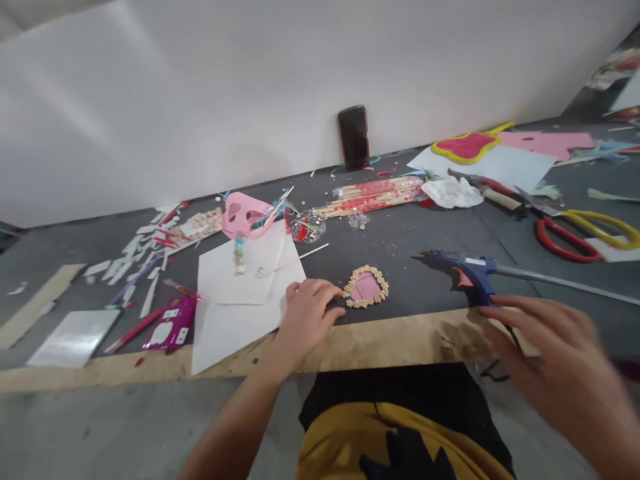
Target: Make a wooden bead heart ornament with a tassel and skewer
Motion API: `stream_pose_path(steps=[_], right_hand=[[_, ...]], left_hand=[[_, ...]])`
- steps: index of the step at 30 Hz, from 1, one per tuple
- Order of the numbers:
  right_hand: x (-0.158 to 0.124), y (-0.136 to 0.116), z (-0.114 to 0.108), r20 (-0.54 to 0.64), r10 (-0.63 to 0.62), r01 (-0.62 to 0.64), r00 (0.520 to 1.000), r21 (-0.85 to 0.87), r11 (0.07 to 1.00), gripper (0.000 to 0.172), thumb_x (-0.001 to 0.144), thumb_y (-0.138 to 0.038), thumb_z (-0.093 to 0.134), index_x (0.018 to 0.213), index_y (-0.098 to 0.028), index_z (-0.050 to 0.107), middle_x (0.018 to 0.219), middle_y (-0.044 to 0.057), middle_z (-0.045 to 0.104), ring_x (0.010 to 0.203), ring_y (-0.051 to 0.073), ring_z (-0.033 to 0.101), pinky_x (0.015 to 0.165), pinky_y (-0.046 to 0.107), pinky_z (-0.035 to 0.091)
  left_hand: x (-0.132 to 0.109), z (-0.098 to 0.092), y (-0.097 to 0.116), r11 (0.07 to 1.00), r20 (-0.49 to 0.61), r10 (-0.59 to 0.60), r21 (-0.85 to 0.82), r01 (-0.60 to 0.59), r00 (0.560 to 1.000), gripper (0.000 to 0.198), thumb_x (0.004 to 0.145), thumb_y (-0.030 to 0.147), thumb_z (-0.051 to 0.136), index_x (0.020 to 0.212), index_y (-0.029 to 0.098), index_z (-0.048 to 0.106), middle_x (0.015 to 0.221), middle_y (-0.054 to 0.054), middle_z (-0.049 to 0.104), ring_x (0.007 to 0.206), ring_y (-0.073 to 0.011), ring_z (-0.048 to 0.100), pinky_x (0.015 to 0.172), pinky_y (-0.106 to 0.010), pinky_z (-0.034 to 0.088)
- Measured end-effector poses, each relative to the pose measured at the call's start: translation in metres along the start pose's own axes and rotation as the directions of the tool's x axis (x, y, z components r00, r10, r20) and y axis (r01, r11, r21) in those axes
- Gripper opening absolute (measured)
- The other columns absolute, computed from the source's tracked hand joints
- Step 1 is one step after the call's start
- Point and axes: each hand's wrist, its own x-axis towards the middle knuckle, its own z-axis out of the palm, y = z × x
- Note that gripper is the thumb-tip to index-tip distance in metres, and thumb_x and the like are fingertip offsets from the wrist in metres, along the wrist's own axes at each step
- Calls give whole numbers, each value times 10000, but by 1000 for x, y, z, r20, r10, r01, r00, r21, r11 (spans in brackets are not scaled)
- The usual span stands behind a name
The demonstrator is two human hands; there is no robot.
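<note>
A small pink piece [365, 286] edged with tiny beige bead-like bits [379, 298] lies flat on the dark table. At its left rim is my left hand [311, 312], index fingertip against or very close to the edging, thumb apart and nothing held. A blue hot glue gun [477, 273] lies on its side, nozzle to the left, a long pale glue stick [560, 277] out of its back. My right hand [555, 353], slightly blurred, has its fingers stretched out at the end of the gun's handle; they do not wrap round it. White paper [215, 333] lies under and left of my left hand.
A phone [354, 137] leans on the white wall. Behind the pink piece are packaged sticks [375, 197]; right, red-and-yellow scissors [570, 243], pliers [493, 187] and a crumpled white cloth [453, 192]. Left stand a pink mask [245, 212], a purple packet [173, 325] and paper scraps [127, 257].
</note>
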Motion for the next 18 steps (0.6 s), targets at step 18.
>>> stream_pose_path(steps=[18], right_hand=[[51, -69, 95, 292, -123, 66, 949, 197, 978, 137, 862, -234, 572, 963, -231, 664, 1033, 61, 656, 1014, 248, 481, 845, 425, 403]], left_hand=[[31, 10, -23, 936, 75, 352, -1, -353, 933, 215, 914, 215, 486, 1089, 245, 607, 991, -32, 645, 962, -187, 530, 857, -365, 369]])
